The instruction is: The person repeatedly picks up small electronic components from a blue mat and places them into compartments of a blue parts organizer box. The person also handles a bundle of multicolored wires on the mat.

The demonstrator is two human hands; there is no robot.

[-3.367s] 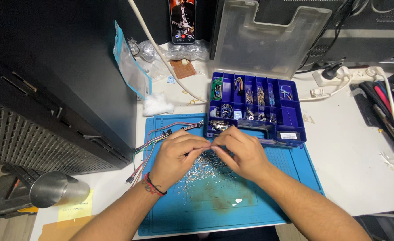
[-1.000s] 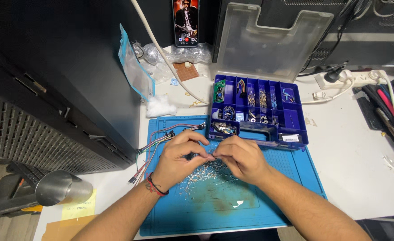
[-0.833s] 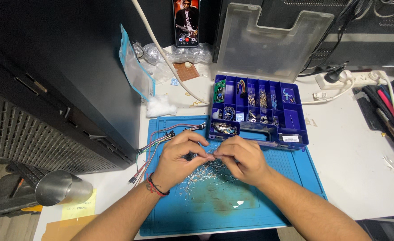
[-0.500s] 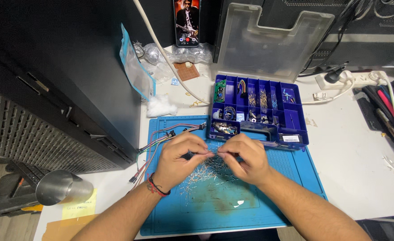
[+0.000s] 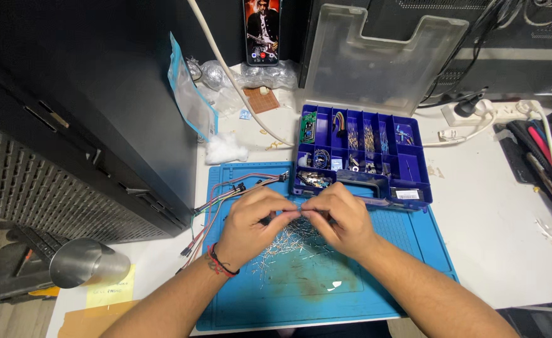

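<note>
2 hands, left hand (image 5: 251,219) and right hand (image 5: 342,216), pinched 1 thin wire lead (image 5: 293,215) between them; it looked light, springy, easily bent, best gripped near its ends.

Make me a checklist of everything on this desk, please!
Surface: blue work mat on a white desk.
Job's things: pile of thin metal pins; one small part pinched between both hands.
Clutter: open blue parts box, cotton wad, plastic bags, metal cup.
Grippers: left hand and right hand meet fingertip to fingertip over the pins.
Cables: coloured jumper wires, white power strip.
Surroundings: black computer case, propped phone.
</note>
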